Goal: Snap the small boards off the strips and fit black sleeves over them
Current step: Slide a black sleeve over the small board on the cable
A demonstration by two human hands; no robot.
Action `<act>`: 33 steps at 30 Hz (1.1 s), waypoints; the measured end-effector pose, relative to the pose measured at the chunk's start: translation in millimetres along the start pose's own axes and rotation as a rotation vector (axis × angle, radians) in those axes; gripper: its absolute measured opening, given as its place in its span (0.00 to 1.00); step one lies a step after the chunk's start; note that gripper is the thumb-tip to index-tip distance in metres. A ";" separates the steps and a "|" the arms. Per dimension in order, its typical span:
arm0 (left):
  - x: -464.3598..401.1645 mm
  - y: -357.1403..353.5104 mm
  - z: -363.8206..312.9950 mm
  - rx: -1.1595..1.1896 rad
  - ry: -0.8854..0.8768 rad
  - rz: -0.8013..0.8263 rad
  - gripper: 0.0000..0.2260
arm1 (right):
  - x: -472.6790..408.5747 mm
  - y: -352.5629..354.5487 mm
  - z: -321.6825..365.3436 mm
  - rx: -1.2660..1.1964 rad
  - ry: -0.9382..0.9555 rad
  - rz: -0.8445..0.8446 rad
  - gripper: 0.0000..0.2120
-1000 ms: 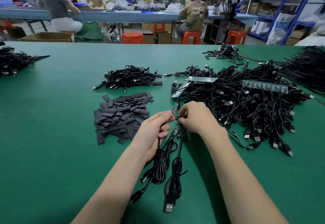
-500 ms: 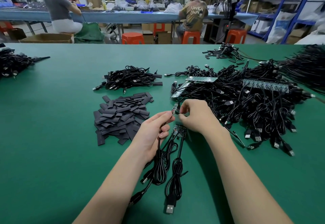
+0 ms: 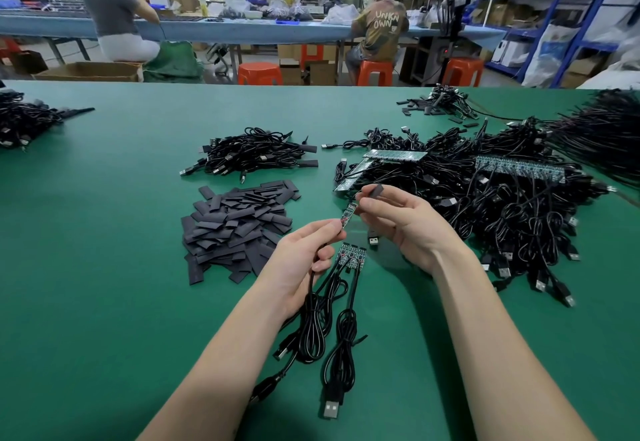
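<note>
Above a green table [image 3: 104, 267], the left hand [image 3: 304, 260] pinches a small green circuit board [image 3: 347, 216] on its black cable [image 3: 311, 323]. The right hand [image 3: 401, 222] pinches a short black flat sleeve [image 3: 375, 190] just beside the board's tip — apart. A heap of black sleeves [image 3: 235, 226] lies to the left.

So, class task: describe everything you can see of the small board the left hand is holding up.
The small board is a narrow strip, dark with tiny red and pale parts, tilted up and away. The left hand pinches its near end, where a black cable hangs down. Its far end nearly meets the right hand, which holds a black sleeve. No sleeve covers it yet.
</note>
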State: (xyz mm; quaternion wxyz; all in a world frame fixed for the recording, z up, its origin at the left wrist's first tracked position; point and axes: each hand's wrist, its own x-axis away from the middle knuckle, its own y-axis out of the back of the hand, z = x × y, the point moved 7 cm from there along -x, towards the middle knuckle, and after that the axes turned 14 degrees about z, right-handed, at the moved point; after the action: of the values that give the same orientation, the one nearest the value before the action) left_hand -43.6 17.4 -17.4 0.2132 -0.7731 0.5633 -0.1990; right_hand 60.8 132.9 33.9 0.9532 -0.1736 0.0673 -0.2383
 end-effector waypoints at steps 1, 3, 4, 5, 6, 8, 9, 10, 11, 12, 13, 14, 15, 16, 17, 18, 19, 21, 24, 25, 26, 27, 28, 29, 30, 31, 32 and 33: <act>-0.1 -0.4 0.1 -0.002 0.001 0.005 0.05 | -0.2 -0.5 -0.4 -0.018 0.012 0.012 0.14; -0.2 -1.5 0.6 -0.006 0.006 0.012 0.06 | -0.9 -1.2 -1.6 -0.040 0.036 0.036 0.10; 0.1 -2.1 0.6 -0.007 0.007 0.015 0.06 | -1.0 -1.3 -1.8 -0.043 0.045 0.040 0.09; 0.4 -2.4 0.5 -0.006 0.008 0.017 0.06 | -0.9 -1.5 -2.1 -0.043 0.049 0.041 0.08; 0.5 -2.5 0.4 -0.006 0.008 0.019 0.06 | -0.9 -1.4 -2.7 -0.044 0.049 0.042 0.08; 0.2 -2.4 0.4 -0.007 0.011 0.023 0.06 | -1.3 -0.5 -4.4 -0.053 0.048 0.043 0.08; 0.2 -2.5 0.4 -0.010 0.013 0.025 0.05 | -1.2 -0.2 -4.9 -0.058 0.048 0.044 0.08; -0.1 -2.7 0.6 -0.013 0.015 0.027 0.05 | -1.2 -0.1 -5.5 -0.064 0.049 0.044 0.08; -0.3 -2.8 0.9 -0.016 0.016 0.029 0.05 | -1.2 0.1 -5.9 -0.069 0.051 0.043 0.08; -0.4 -2.8 1.0 -0.016 0.016 0.029 0.05 | -1.2 -0.1 -6.1 -0.074 0.050 0.039 0.08; -0.5 -2.7 1.0 -0.015 0.015 0.028 0.04 | -1.0 -0.4 -6.3 -0.076 0.050 0.034 0.08; -0.6 -2.7 1.0 -0.014 0.014 0.027 0.04 | -0.8 -0.6 -6.2 -0.074 0.049 0.031 0.08; -0.8 -2.7 1.2 -0.014 0.012 0.026 0.04 | -0.7 -0.6 -6.1 -0.069 0.048 0.028 0.08; -0.8 -2.7 1.0 -0.015 0.011 0.025 0.04 | -0.3 -0.6 -5.8 -0.065 0.046 0.025 0.07; -0.5 -2.9 0.6 -0.020 0.008 0.025 0.03 | 0.1 -0.5 -5.5 -0.059 0.042 0.022 0.07; -0.2 -3.3 0.2 -0.030 0.004 0.025 0.03 | 0.6 -0.3 -5.5 -0.054 0.038 0.021 0.07; 0.2 -3.8 -0.4 -0.043 0.001 0.026 0.03 | 1.0 0.3 -5.4 -0.049 0.032 0.022 0.07; 1.4 -5.1 -1.2 -0.067 0.000 0.034 0.03 | 1.7 1.2 -5.9 -0.043 0.017 0.024 0.07; 3.5 -9.2 -1.1 -0.053 0.021 0.069 0.03 | 3.5 4.4 -7.4 -0.066 -0.016 0.062 0.07; 4.3 -11.8 -0.4 -0.036 0.033 0.096 0.03 | 4.7 5.0 -7.8 -0.085 -0.035 0.086 0.07; 5.1 -14.9 0.0 -0.021 0.045 0.130 0.04 | 6.1 4.8 -8.1 -0.104 -0.054 0.116 0.08; 6.1 -17.9 0.4 -0.012 0.056 0.163 0.05 | 7.4 4.9 -8.5 -0.118 -0.070 0.145 0.11; 6.7 -20.4 0.6 -0.013 0.065 0.190 0.07 | 8.7 5.7 -9.1 -0.122 -0.082 0.165 0.16; 7.3 -21.8 0.6 -0.021 0.073 0.208 0.08 | 9.8 7.1 -9.8 -0.119 -0.090 0.174 0.21; 7.6 -22.6 0.7 -0.032 0.080 0.220 0.08 | 10.8 7.6 -10.1 -0.111 -0.093 0.184 0.24; 7.7 -22.8 0.7 -0.038 0.086 0.227 0.08 | 11.3 7.3 -9.6 -0.102 -0.092 0.199 0.25; 7.7 -22.7 0.6 -0.041 0.092 0.229 0.08 | 11.3 6.4 -9.0 -0.093 -0.087 0.215 0.25; 7.9 -22.4 0.3 -0.040 0.096 0.230 0.08 | 11.6 5.1 -7.7 -0.080 -0.079 0.231 0.24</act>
State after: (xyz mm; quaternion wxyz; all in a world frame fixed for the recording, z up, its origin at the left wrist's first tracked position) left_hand -23.6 16.0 -4.8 0.1920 -0.6969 0.6618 -0.1988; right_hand 71.6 129.2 24.4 0.9685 -0.2117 0.0586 -0.1169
